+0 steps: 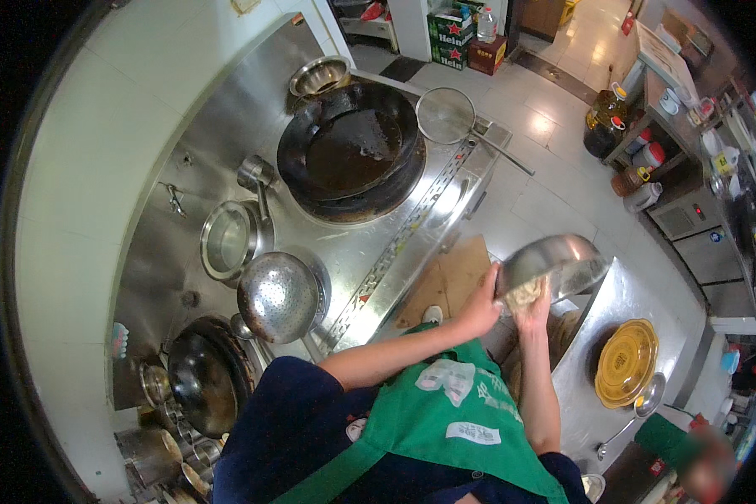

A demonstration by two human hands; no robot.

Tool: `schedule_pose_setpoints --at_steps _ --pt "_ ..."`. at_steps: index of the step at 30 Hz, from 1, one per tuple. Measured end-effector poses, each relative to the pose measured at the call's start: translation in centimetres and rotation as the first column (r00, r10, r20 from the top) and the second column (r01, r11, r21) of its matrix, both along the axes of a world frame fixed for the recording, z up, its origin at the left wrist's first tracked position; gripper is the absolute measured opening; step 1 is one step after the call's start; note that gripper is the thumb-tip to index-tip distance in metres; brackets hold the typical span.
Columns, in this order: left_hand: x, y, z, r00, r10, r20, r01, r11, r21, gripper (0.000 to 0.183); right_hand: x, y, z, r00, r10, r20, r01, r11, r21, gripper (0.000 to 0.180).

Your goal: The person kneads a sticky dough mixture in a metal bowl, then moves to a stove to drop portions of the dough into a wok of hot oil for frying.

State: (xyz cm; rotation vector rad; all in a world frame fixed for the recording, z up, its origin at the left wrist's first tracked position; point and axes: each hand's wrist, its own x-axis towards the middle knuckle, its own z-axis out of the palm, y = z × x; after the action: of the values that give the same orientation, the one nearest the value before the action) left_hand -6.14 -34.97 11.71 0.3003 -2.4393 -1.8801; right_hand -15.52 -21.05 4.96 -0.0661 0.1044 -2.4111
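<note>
A metal mixing bowl (561,246) is tilted well over on its side above the gap between stove and side table. My left hand (484,307) grips its rim on the left. Inside the bowl's mouth is my right hand (534,313), cupped against a pale, soft mass of food (523,294); its fingertips are partly hidden. What the food is cannot be made out. To the right, a yellow-brown round plate (627,363) rests on a steel side table (579,384), with a long-handled ladle (650,395) beside it.
A large black wok (353,151) holding dark liquid sits on the steel stove (365,252). Across the stove's right edge lies a wire-mesh skimmer (446,116), its handle jutting out. A perforated strainer (277,296), a metal pot (228,242) and another wok (201,378) stand leftward. Cardboard (447,283) covers some floor.
</note>
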Motion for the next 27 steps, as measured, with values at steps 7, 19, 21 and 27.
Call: schedule_pose_setpoints --at_steps 7,19,21,27 --pt "-1.4 -5.3 -5.6 0.878 0.176 0.446 -0.396 0.79 0.468 0.041 -6.0 -6.4 6.1 0.767 0.252 -0.59 0.561 0.185 0.807 0.049" --pt "-5.4 -6.0 1.8 0.801 0.394 0.45 -0.598 0.506 0.622 0.046 -15.7 -15.2 6.2 0.026 0.782 -0.623 0.71 0.424 0.562 0.038" --pt "-5.3 -6.4 0.7 0.779 0.394 0.488 -0.626 0.45 0.637 0.043 -15.5 -16.4 9.1 -0.396 0.852 -0.342 0.484 0.51 0.711 0.041" --pt "-4.9 -4.5 -0.1 0.675 0.639 0.369 -0.713 0.436 0.549 0.041 -18.7 -12.4 10.2 -0.134 0.93 -0.343 0.673 0.339 0.657 0.051"
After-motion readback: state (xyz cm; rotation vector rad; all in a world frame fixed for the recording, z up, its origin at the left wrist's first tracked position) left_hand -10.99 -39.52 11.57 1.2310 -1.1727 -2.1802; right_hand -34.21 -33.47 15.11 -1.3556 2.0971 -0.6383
